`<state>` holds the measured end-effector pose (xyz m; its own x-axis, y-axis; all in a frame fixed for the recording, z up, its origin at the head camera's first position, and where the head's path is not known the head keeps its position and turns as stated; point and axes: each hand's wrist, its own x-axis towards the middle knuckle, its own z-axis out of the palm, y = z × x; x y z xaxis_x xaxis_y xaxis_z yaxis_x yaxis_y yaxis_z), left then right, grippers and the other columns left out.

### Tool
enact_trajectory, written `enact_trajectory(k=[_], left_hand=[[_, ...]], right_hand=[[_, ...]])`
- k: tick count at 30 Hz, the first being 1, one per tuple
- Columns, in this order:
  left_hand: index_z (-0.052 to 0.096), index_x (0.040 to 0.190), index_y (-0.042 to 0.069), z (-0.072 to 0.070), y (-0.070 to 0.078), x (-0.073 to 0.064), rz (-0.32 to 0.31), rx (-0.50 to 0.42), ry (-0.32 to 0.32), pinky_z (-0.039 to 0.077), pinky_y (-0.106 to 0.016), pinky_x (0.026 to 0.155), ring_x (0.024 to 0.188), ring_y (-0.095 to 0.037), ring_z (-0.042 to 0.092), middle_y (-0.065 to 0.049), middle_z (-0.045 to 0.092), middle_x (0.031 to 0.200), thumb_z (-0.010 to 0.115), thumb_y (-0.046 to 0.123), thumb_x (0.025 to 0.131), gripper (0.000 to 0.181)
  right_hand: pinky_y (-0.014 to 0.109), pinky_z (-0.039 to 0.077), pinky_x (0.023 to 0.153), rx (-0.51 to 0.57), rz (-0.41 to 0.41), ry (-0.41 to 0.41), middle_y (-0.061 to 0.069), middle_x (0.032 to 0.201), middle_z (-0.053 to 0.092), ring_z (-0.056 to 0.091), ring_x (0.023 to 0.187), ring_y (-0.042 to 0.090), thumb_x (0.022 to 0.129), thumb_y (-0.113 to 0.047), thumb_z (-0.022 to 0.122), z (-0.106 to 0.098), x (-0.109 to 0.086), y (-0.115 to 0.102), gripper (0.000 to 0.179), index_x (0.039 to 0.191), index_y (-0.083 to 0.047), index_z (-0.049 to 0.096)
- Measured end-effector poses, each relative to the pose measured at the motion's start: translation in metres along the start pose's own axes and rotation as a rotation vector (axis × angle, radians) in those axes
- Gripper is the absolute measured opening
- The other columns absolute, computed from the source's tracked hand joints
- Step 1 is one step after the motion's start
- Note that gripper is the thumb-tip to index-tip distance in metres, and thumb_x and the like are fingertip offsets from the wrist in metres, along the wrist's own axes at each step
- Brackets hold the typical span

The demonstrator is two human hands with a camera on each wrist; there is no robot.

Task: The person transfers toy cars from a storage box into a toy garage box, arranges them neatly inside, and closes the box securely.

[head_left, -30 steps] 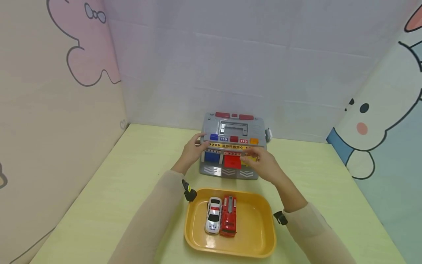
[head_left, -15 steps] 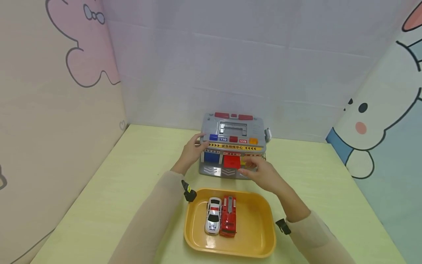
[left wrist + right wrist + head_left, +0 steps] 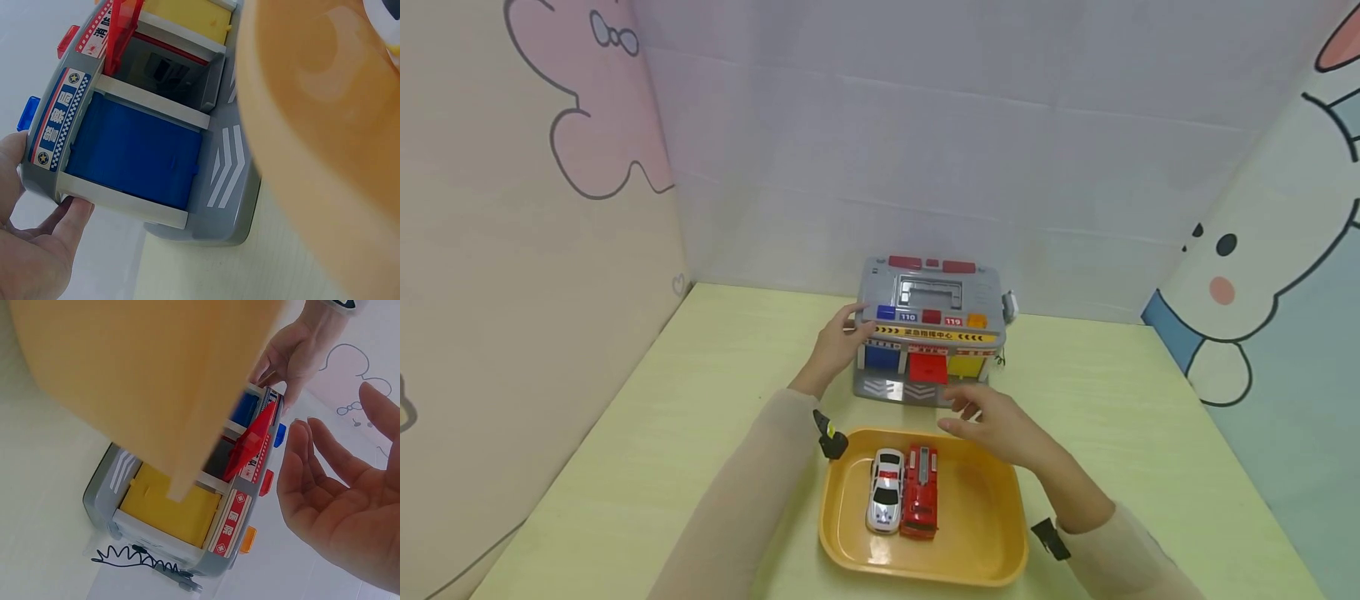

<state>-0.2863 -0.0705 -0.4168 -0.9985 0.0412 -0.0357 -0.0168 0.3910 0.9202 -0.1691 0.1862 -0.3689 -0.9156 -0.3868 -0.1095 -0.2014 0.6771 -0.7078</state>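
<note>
A grey toy garage (image 3: 992,287) with blue, red and yellow doors stands at the back of the table. My left hand (image 3: 837,348) grips the left end of its roof; the left wrist view shows fingers and thumb around that edge. The middle red door (image 3: 928,367) is swung up and out, baring a dark bay behind it. The blue door (image 3: 137,153) and the yellow door (image 3: 165,503) are down. Holding nothing, my right hand (image 3: 996,423) hovers with loosely bent fingers between the garage front and the yellow tray (image 3: 1015,546).
Inside the tray, a white toy police car (image 3: 886,492) lies beside a red toy fire truck (image 3: 921,493). A black coiled cord (image 3: 137,555) hangs at the garage's right end. Printed cloth walls (image 3: 865,150) enclose the table (image 3: 1112,400).
My right hand has drawn back from the red and yellow doors toward the tray, leaving the yellow door in sight. The red door stays raised, and my left hand keeps its place.
</note>
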Motion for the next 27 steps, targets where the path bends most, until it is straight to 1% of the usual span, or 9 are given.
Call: enact_trajectory(k=[5,11,17,20,23,27], left_hand=[[0.042,0.146,0.023,0.0,-0.001,-0.001,-0.007,-0.016,-0.006,0.044,-0.047,0.1,0.126,-0.032,0.048,-0.017,0.048,0.139,0.056,0.04,0.099,0.052],[0.042,0.146,0.024,0.0,-0.002,0.0,-0.01,-0.015,0.003,0.044,-0.047,0.1,0.126,-0.031,0.048,-0.016,0.048,0.139,0.056,0.041,0.099,0.052],[0.042,0.146,0.023,-0.001,-0.001,0.0,-0.011,-0.016,-0.001,0.045,-0.047,0.1,0.126,-0.032,0.048,-0.017,0.048,0.139,0.056,0.041,0.099,0.052],[0.042,0.146,0.024,0.0,-0.001,0.0,-0.012,-0.016,0.0,0.045,-0.047,0.1,0.126,-0.031,0.048,-0.017,0.048,0.139,0.056,0.041,0.099,0.052],[0.042,0.146,0.024,0.0,0.0,0.001,-0.013,-0.019,-0.002,0.045,-0.047,0.1,0.126,-0.031,0.048,-0.016,0.049,0.139,0.056,0.042,0.099,0.052],[0.042,0.146,0.024,0.0,0.001,0.001,-0.012,-0.025,-0.005,0.044,-0.047,0.1,0.126,-0.031,0.048,-0.016,0.048,0.139,0.056,0.042,0.099,0.052]], right_hand=[[0.033,0.053,0.077,-0.004,-0.017,-0.058,0.003,0.1,0.062,0.057,0.089,0.02,0.09,-0.026,0.073,0.01,-0.009,0.004,0.037,0.118,-0.005,0.064],[0.033,0.053,0.075,-0.007,-0.027,-0.082,0.002,0.099,0.062,0.056,0.088,0.02,0.089,-0.025,0.074,0.018,-0.013,0.006,0.035,0.116,-0.004,0.065],[0.033,0.053,0.074,0.002,0.02,-0.116,0.002,0.1,0.062,0.056,0.089,0.02,0.088,-0.024,0.075,0.023,-0.017,0.006,0.035,0.116,-0.006,0.065],[0.033,0.052,0.072,0.004,0.045,-0.151,0.002,0.098,0.061,0.055,0.089,0.021,0.086,-0.027,0.076,0.025,-0.02,0.006,0.042,0.119,-0.004,0.064],[0.033,0.052,0.07,-0.01,0.068,-0.192,0.003,0.096,0.059,0.054,0.086,0.021,0.084,-0.029,0.079,0.029,-0.022,0.006,0.052,0.124,-0.003,0.061],[0.034,0.052,0.069,-0.025,0.082,-0.224,0.005,0.097,0.059,0.054,0.082,0.02,0.08,-0.03,0.082,0.035,-0.023,0.008,0.062,0.13,-0.004,0.056]])
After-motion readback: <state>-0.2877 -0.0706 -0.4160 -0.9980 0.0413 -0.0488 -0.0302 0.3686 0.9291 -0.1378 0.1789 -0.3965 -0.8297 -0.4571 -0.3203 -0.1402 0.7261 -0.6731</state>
